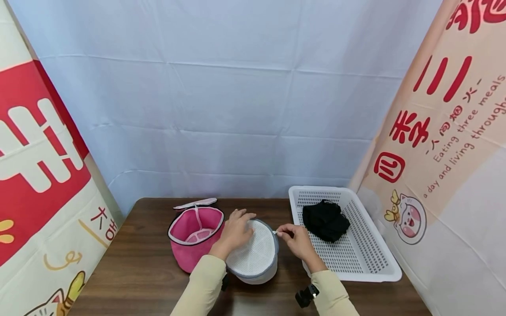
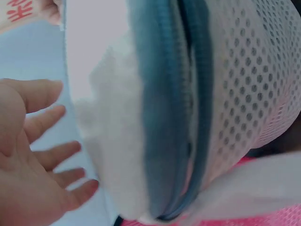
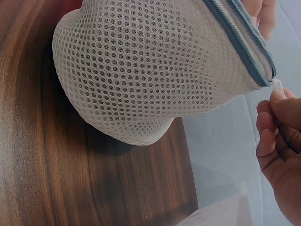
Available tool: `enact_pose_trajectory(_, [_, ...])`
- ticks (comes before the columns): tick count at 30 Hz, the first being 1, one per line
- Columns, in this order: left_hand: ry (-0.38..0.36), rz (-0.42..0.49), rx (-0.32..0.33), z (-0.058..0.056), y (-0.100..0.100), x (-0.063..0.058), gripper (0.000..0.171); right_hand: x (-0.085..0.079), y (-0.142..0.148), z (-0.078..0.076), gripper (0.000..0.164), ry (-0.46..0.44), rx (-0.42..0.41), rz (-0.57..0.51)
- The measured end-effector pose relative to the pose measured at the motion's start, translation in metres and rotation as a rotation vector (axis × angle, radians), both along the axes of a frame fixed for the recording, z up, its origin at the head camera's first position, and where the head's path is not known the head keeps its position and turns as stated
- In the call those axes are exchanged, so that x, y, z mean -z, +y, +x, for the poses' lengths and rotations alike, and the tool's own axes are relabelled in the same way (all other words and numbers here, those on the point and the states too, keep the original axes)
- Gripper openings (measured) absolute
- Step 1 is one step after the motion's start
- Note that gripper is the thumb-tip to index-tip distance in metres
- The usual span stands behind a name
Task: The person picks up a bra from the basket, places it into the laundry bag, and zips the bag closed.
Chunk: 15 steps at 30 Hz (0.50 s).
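Observation:
A round white mesh laundry bag [image 1: 253,254] with blue-grey trim stands on the table in front of me, its lid lying over the top. In the right wrist view, the zip [image 3: 240,44] runs round its rim. At the right side of that rim, my right hand [image 1: 296,241] pinches the small white zipper pull [image 3: 278,85] between thumb and fingertip. My left hand [image 1: 238,230] lies over the lid's left edge. Its fingers [image 2: 51,125] are spread and loosely extended in the left wrist view, close to the lid.
A pink laundry bag [image 1: 189,254] stands close on the left with its lid [image 1: 195,203] folded back. To the right is a white perforated basket [image 1: 367,259] holding a crumpled black cloth [image 1: 326,220]. A pale curtain [image 1: 237,109] hangs behind the wooden table [image 1: 130,263].

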<state>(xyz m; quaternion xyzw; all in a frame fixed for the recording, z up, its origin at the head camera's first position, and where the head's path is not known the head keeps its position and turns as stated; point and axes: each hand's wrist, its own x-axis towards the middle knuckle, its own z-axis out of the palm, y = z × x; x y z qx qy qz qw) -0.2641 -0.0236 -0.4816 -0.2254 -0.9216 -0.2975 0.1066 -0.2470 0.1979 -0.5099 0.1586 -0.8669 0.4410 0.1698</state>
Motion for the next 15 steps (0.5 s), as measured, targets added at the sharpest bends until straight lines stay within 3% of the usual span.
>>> enact_pose_trajectory(4, [0.010, 0.015, 0.060, -0.006, 0.006, 0.007, 0.034, 0.000, 0.000, 0.001, 0.006, 0.011, 0.000, 0.003])
enact_pose_trajectory(7, [0.007, 0.025, 0.067, -0.009, 0.010, 0.009, 0.031, -0.001, 0.000, 0.001, 0.006, 0.018, -0.006, 0.003])
enact_pose_trajectory(15, [0.154, 0.118, -0.026, -0.012, 0.016, 0.012, 0.004, -0.001, 0.000, 0.001, 0.005, 0.020, -0.012, -0.004])
